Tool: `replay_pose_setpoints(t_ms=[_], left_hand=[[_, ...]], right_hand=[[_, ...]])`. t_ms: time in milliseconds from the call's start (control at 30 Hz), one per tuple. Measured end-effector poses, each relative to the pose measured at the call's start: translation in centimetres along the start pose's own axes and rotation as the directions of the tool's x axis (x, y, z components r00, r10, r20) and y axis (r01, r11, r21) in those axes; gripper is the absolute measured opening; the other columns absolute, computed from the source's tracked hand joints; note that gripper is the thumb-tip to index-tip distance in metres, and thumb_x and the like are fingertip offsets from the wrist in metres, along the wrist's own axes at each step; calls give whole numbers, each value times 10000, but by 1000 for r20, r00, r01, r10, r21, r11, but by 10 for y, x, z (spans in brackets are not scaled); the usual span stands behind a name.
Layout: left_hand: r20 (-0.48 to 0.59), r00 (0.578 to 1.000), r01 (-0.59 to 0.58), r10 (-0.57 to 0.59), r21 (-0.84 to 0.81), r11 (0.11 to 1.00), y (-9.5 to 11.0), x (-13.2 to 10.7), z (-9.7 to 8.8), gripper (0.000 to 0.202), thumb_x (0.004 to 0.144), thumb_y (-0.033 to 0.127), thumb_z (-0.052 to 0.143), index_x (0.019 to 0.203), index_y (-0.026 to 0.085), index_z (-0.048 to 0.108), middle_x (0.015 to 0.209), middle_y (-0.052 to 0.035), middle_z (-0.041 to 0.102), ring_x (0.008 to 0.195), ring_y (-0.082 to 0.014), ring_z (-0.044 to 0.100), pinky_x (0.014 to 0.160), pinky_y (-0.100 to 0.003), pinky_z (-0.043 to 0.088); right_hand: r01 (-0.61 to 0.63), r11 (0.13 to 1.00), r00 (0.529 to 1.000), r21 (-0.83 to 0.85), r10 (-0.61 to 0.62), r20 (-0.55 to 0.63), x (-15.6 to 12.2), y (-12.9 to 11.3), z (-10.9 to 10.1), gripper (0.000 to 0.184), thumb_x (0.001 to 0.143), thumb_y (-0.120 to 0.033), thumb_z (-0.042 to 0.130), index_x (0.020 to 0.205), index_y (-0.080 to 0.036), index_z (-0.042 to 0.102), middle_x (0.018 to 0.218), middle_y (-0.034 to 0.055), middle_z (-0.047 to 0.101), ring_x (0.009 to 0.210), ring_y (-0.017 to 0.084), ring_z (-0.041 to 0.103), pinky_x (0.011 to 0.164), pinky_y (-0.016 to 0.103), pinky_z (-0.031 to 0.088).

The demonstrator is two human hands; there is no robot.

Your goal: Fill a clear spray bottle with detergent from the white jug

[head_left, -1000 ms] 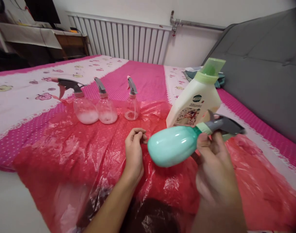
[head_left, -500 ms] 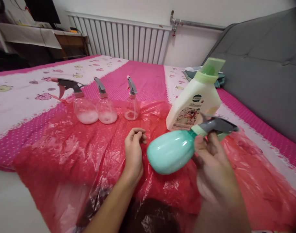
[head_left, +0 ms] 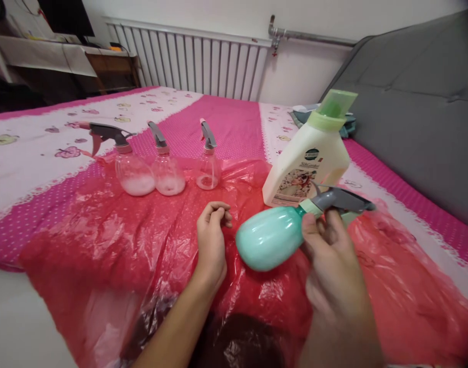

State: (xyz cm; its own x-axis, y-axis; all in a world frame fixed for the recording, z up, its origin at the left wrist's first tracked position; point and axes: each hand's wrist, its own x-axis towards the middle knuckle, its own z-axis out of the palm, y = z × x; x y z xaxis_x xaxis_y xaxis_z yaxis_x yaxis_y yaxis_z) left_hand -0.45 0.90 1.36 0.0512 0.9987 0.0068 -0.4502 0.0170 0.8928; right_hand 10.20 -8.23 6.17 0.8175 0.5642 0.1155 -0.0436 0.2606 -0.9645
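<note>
My right hand (head_left: 329, 250) grips a green spray bottle (head_left: 270, 237) by its neck, below the grey trigger head. The bottle is tipped nearly on its side, base to the left, above the red plastic sheet (head_left: 141, 230). My left hand (head_left: 214, 225) rests on the sheet beside the bottle's base with its fingers curled in and nothing seen in them. Behind the green bottle stands a large cream detergent bottle (head_left: 308, 158) with a light green cap. Three clear spray bottles with grey and pink heads stand at the back left, the nearest to my hand being the small one (head_left: 208, 171).
Two pink-tinted spray bottles, one at the far left (head_left: 134, 179) and one beside it (head_left: 169, 179), hold foamy liquid. A patterned pink bedspread (head_left: 229, 122) lies under the sheet. A grey padded headboard (head_left: 414, 107) rises at the right, and a white radiator (head_left: 195, 61) lines the wall.
The green spray bottle has shifted slightly and tilted a little in my right hand, its base moving right and up. My left hand and the standing bottles stay where they were.
</note>
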Motion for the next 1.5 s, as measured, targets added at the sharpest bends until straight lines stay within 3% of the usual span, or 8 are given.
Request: replay_pose_setpoints(t_ms=[167, 300, 433, 800, 967, 1133, 1233, 1500], left_hand=[[-4, 1000, -5, 5, -1, 1000, -1, 0, -1, 69, 767, 219, 593, 781, 169, 637, 690, 2, 567, 635, -134, 498, 610, -226, 400], [3, 1000, -1, 1, -3, 1000, -1, -1, -1, 74, 771, 221, 589, 786, 167, 638, 682, 5, 563, 629, -132, 491, 610, -226, 402], [-7, 1000, 4, -4, -3, 1000, 0, -1, -1, 72, 767, 215, 587, 784, 166, 637, 682, 6, 565, 630, -130, 494, 610, -224, 403], [0, 1000, 3, -3, -6, 1000, 0, -1, 0, 72, 764, 219, 589, 782, 164, 631, 678, 7, 561, 629, -130, 490, 610, -226, 400], [-7, 1000, 4, -4, 3, 1000, -1, 0, -1, 99, 750, 245, 601, 794, 161, 629, 682, 11, 568, 638, -127, 491, 611, -221, 403], [3, 1000, 5, -5, 6, 1000, -2, 1, -1, 107, 747, 252, 603, 797, 161, 627, 679, 15, 567, 636, -124, 489, 607, -219, 403], [1, 1000, 9, -9, 8, 1000, -2, 1, -1, 112, 745, 254, 605, 800, 160, 628, 683, 15, 573, 640, -123, 493, 611, -219, 406], [4, 1000, 6, -6, -3, 1000, -1, 0, -1, 111, 745, 251, 608, 802, 158, 630, 677, 18, 568, 632, -121, 489, 606, -218, 405]], right_hand=[[140, 981, 977, -132, -159, -143, 2, 0, -1, 516, 772, -421, 787, 1255, -274, 681, 1201, 59, 704, 1142, 230, 638, 1142, 490, 404], [25, 998, 999, -55, -26, -18, 3, -3, -4, 568, 726, -481, 809, 1237, -266, 688, 1172, 67, 719, 1176, 253, 632, 1105, 491, 446], [89, 988, 990, -129, -102, -96, 2, -2, -4, 531, 749, -470, 804, 1231, -281, 691, 1207, 56, 715, 1176, 236, 635, 1131, 482, 427], [-45, 999, 999, -16, 45, 5, 2, -4, -3, 584, 668, -460, 861, 1196, -268, 701, 1247, 64, 701, 1218, 252, 620, 1170, 515, 396], [92, 996, 986, -8, -92, -139, 2, -7, -7, 553, 734, -461, 821, 1231, -270, 672, 1299, 48, 672, 1246, 211, 610, 1168, 453, 413], [12, 998, 1000, 58, -12, -5, 2, -10, -14, 516, 732, -463, 826, 1200, -300, 682, 1290, 51, 673, 1228, 244, 622, 1094, 472, 491], [122, 992, 990, 19, -120, -79, 1, -11, -13, 457, 769, -437, 807, 1193, -315, 687, 1281, 31, 670, 1228, 220, 618, 1130, 475, 456], [97, 995, 989, -9, -97, -108, -1, -9, -12, 546, 713, -422, 840, 1218, -276, 691, 1254, 41, 684, 1175, 213, 631, 1163, 499, 411]])
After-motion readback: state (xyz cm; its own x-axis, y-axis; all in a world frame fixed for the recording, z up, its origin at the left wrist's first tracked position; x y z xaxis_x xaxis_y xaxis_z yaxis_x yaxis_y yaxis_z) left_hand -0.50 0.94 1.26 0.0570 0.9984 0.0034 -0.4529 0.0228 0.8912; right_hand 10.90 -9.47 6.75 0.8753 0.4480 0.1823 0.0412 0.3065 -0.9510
